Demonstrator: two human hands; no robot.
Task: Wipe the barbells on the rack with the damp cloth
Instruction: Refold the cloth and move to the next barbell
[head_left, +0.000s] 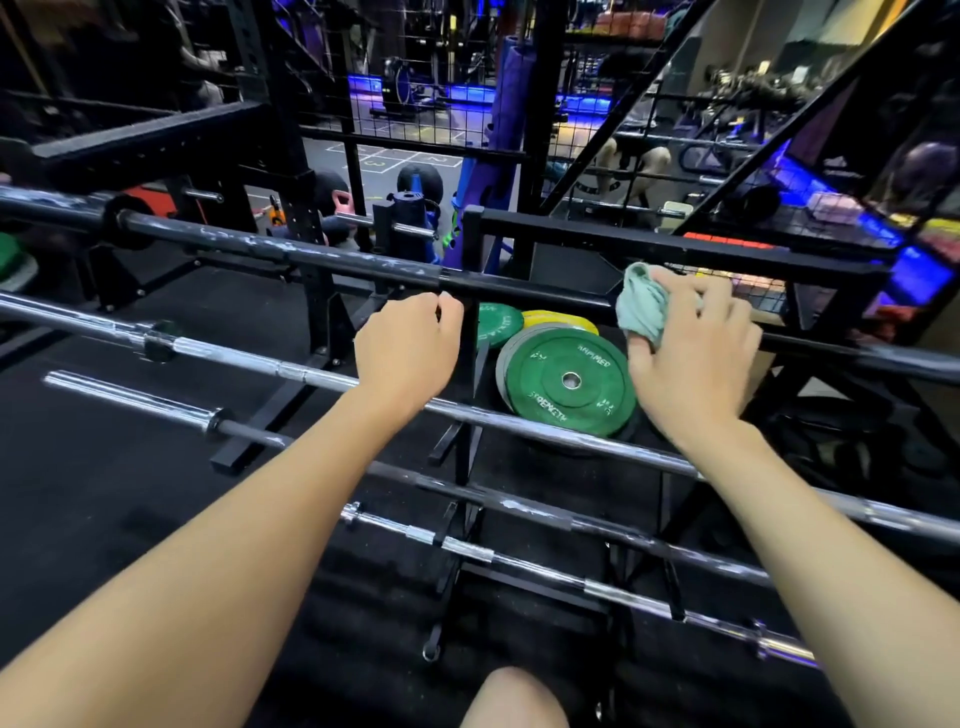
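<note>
While the person leans over the barbell rack, both bare arms reach forward to the top black barbell, which runs across the rack from the left edge of view toward the right. Taking that bar as the landmark: the left hand sits at its middle, fingers curled over it from the near side, gripping the shaft just above the rack's upright. Further right along the same bar, the right hand clutches a bunched pale green cloth and presses it against the shaft; the cloth bulges out on the left of the fingers, between the two hands. The hands are well apart, each closed on its own thing.

White scuffs mark the black bar to the left of the left hand. Nearer the person than that bar, a chrome barbell lies across the rack and passes under both forearms, and lower again sit another dark bar and a chrome bar. Beyond the chrome barbell and below the top bar, green weight plates and a yellow plate lie stacked between the hands.
</note>
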